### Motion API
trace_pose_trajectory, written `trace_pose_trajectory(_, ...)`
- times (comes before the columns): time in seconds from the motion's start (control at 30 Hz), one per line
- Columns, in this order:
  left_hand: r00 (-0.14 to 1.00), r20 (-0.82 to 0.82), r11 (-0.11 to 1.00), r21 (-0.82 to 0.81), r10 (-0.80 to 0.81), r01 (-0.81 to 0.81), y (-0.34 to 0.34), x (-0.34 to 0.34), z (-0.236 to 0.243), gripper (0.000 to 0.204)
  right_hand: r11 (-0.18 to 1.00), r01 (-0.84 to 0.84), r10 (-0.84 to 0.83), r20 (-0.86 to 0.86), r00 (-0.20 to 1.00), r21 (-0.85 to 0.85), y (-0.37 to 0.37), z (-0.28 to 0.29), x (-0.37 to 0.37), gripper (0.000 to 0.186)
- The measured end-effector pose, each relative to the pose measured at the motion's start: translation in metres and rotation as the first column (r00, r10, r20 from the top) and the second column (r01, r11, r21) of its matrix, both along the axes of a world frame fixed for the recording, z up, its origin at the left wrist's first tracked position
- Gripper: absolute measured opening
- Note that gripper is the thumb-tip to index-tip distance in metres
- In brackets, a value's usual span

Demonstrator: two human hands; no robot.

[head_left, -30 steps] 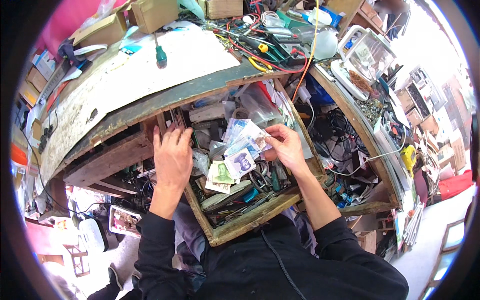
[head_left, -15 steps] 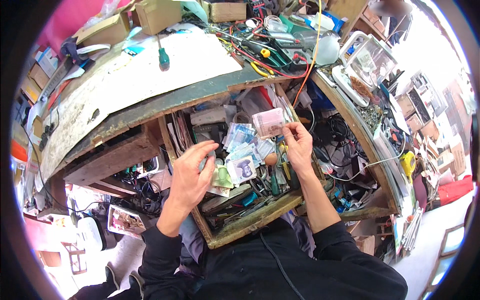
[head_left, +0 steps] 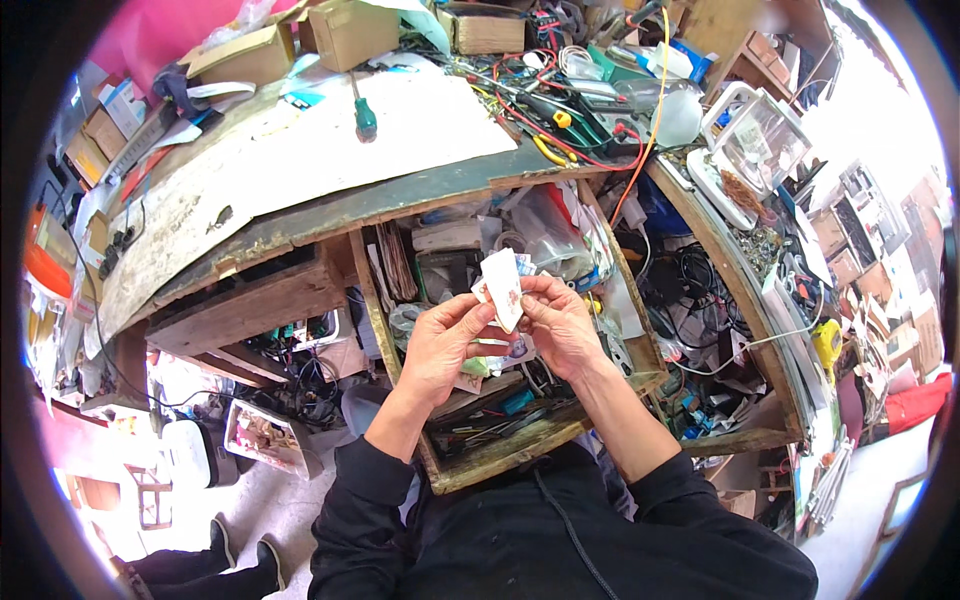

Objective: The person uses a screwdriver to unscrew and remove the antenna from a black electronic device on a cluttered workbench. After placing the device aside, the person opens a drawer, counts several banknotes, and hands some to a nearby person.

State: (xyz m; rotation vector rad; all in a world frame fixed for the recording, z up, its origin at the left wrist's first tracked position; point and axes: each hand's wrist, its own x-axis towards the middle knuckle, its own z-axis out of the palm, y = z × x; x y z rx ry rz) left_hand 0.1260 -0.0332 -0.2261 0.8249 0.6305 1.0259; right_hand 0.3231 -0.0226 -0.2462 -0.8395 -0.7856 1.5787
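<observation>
Above an open wooden drawer [head_left: 505, 462], both of my hands are brought together at a pale, pinkish-white banknote [head_left: 503, 287] that looks folded. My right hand [head_left: 563, 325] pinches its right side between thumb and fingers. On the other side, the thumb and fingers of my left hand [head_left: 440, 345] close at its left edge. Bluish banknotes [head_left: 524, 264] show just behind the held note, and a greenish note [head_left: 474, 367] peeks out below my left hand. My hands hide most of the other notes in the drawer.
Tools and clutter fill the drawer around the notes. A green-handled screwdriver [head_left: 365, 120] lies on a white sheet [head_left: 420, 110] on the bench. Pliers [head_left: 552, 150] and cables lie at the back. Tangled cords fill the right compartment. Someone's shoes [head_left: 268, 567] show at lower left.
My left hand has moved right and in to meet the right hand. The banknote in my right hand has come lower and nearer, and both hands now hold it. The view has shifted slightly.
</observation>
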Motion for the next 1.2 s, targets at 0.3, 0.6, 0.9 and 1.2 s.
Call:
trace_pose_trajectory(0.3, 0.995, 0.061, 0.996, -0.057, 0.073, -0.069, -0.009, -0.003, -0.004, 0.029, 0.996, 0.005, -0.001, -0.043, 0.999, 0.084, 0.001, -0.006, -0.015, 0.014)
trace_pose_trajectory(0.6, 0.970, 0.120, 0.971, -0.146, 0.210, -0.192, -0.018, -0.009, -0.020, 0.030, 0.993, -0.074, 0.071, 0.034, 0.997, 0.094, -0.003, -0.007, -0.009, 0.029)
trace_pose_trajectory(0.9, 0.957, 0.051, 0.958, -0.055, 0.284, -0.281, -0.020, -0.020, -0.016, 0.027, 0.958, -0.274, 0.214, 0.432, 0.876, 0.082, -0.013, 0.016, -0.009, 0.019)
trace_pose_trajectory(1.2, 0.989, 0.104, 0.994, -0.003, 0.106, -0.107, -0.035, -0.028, -0.020, 0.038, 0.990, -0.125, 0.134, 0.197, 0.971, -0.059, -0.017, 0.009, -0.021, 0.024)
